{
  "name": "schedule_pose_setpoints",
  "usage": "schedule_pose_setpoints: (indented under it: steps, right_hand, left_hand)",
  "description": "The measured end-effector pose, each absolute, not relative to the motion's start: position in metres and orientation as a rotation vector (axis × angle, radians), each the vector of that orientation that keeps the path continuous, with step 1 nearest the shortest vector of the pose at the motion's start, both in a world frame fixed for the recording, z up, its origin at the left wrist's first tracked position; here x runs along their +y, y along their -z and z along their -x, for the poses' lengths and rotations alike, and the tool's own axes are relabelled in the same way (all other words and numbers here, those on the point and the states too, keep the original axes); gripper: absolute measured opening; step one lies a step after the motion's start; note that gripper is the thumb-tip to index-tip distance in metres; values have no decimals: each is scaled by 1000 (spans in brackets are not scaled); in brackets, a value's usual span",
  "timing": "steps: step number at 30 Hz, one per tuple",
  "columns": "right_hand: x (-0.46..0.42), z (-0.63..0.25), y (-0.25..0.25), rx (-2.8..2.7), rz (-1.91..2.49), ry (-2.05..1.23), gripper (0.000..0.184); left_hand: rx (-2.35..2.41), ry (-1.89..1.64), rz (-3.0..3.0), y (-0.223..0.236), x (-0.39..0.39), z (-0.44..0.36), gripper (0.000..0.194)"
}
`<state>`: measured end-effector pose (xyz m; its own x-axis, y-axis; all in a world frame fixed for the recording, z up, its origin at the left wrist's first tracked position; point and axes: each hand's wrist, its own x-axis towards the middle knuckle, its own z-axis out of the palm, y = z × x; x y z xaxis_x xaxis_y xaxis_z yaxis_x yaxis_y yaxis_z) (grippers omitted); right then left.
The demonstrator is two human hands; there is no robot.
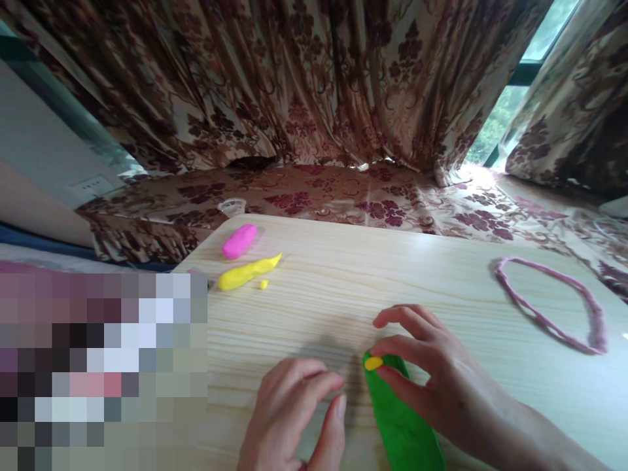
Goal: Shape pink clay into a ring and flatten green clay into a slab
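Observation:
A long flat strip of green modelling clay (400,422) lies on the table, its far end rounded. On that end is a small yellow clay piece (373,364), pinched between the thumb and index finger of my right hand (432,366); the other fingers are raised and spread. My left hand (299,412) is just left of the strip, thumb and index finger apart with nothing between them. The near end of the strip runs out of view.
A yellow clay roll (249,272), a tiny yellow bit (263,284) and a pink clay block (239,241) lie at the table's far left. A mauve loop (540,319) rests at right. Beyond the table (373,261) hang patterned curtains (294,78). The lower left is pixelated.

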<state>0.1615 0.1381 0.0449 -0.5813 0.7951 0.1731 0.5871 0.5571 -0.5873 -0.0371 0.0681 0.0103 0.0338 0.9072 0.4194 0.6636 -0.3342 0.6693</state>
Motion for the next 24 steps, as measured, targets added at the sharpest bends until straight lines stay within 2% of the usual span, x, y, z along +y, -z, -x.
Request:
schedule_pose_setpoints:
  steps: [4, 7, 19, 24]
  right_hand:
    - [135, -162, -39, -2384, 1144, -662, 16]
    - [134, -163, -38, -2395, 1155, -645, 16]
    - [133, -168, -34, -2429, 1141, -612, 12]
    - [133, -169, -35, -2430, 1123, -599, 11]
  left_hand:
    - [1500, -1026, -2288, -9, 74, 39, 31]
    - [1497, -1031, -2274, -7, 75, 35, 34]
    - [1505, -992, -2249, -4, 74, 26, 31]
    - [1451, -914, -2370, -4, 76, 31, 38]
